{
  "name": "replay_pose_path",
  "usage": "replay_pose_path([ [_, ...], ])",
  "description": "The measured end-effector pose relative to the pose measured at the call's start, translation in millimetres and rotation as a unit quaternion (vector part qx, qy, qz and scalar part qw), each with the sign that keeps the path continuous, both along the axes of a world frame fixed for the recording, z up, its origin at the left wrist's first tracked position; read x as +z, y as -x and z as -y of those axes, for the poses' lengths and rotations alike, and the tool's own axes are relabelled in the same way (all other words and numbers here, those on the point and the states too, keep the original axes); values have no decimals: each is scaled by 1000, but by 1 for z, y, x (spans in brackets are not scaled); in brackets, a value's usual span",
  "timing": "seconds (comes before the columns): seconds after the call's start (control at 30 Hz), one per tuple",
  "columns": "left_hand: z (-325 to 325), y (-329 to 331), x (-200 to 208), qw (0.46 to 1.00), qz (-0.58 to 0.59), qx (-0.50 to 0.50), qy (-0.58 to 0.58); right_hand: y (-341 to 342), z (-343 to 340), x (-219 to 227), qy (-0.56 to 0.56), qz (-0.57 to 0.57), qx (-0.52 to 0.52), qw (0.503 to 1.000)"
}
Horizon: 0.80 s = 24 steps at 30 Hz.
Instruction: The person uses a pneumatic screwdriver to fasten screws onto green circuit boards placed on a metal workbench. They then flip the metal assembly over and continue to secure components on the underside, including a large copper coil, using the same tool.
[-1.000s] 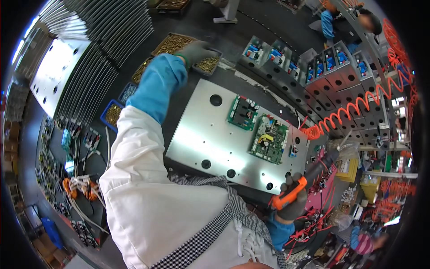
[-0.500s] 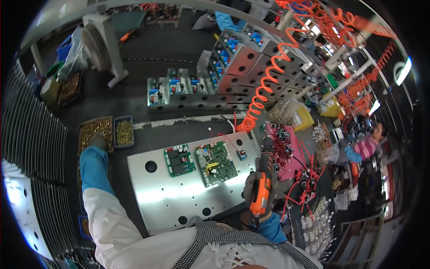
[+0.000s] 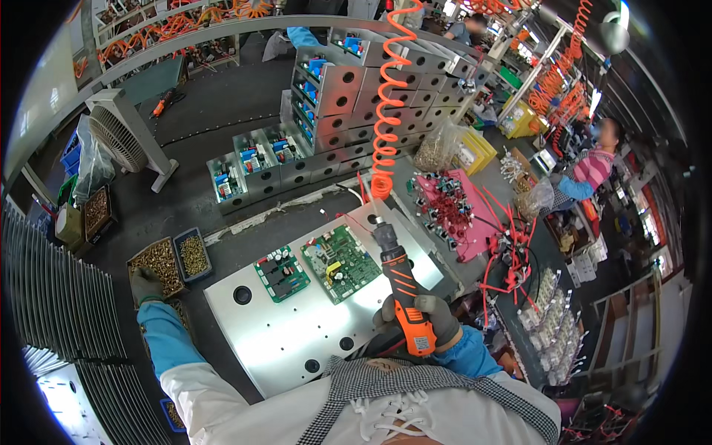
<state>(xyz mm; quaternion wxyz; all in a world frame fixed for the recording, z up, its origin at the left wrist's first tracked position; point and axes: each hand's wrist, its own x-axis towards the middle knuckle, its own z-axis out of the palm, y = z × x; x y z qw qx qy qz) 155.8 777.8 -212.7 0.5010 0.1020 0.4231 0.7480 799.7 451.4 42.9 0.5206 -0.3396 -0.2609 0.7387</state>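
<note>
My left hand [image 3: 147, 285], in a grey glove, reaches to the near-left edge of a bin of brass-coloured screws [image 3: 157, 261]. Its fingers are too small and covered to read. My right hand [image 3: 437, 317], gloved too, is wrapped round an orange and black power screwdriver [image 3: 406, 297]. The screwdriver points away from me, its tip above the right part of a silver metal panel [image 3: 256, 337]. Two green circuit boards lie on the panel: a smaller one with black parts [image 3: 282, 274] and a larger one with a yellow part [image 3: 340, 264].
A blue tray of small brass parts [image 3: 193, 256] adjoins the bin. An orange coiled hose [image 3: 386, 133] hangs behind the screwdriver. Stacked metal housings [image 3: 348, 96] stand at the back, a fan [image 3: 122, 137] at the left. Red wired parts [image 3: 449, 211] lie right; a co-worker [image 3: 589, 170] sits beyond.
The screwdriver has swung up from the panel's right side to point across it. My left hand has shifted to the bin's near edge. The whole view has turned a little.
</note>
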Motion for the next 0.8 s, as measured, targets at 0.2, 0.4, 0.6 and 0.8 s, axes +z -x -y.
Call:
replay_pose_path([
  [0.2,43,-68,60,978,142,-73,-131,-9,-1,9,0,32,101,994],
  [0.4,137,-194,169,915,155,-319,-193,-33,0,2,-56,41,191,979],
  [0.6,218,-358,200,887,211,-409,-32,-62,2,-6,-57,87,293,951],
  [0.8,245,-420,201,904,88,-413,-71,-96,10,-17,-78,137,364,918],
])
